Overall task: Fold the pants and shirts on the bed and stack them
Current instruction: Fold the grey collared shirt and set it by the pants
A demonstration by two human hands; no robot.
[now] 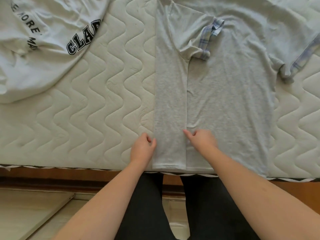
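The grey shirt (225, 87) lay flat on the bed (86, 110), left side folded in; both hands, left (142, 148) and right (200, 139), rested loosely curled at the fold, gripping nothing. Careless smoothing could likely skew the fold.

A pale grey shirt (225, 87) with blue plaid cuffs (210, 34), a white black-lettered shirt (43, 54), a cream wave-quilted mattress (86, 110).
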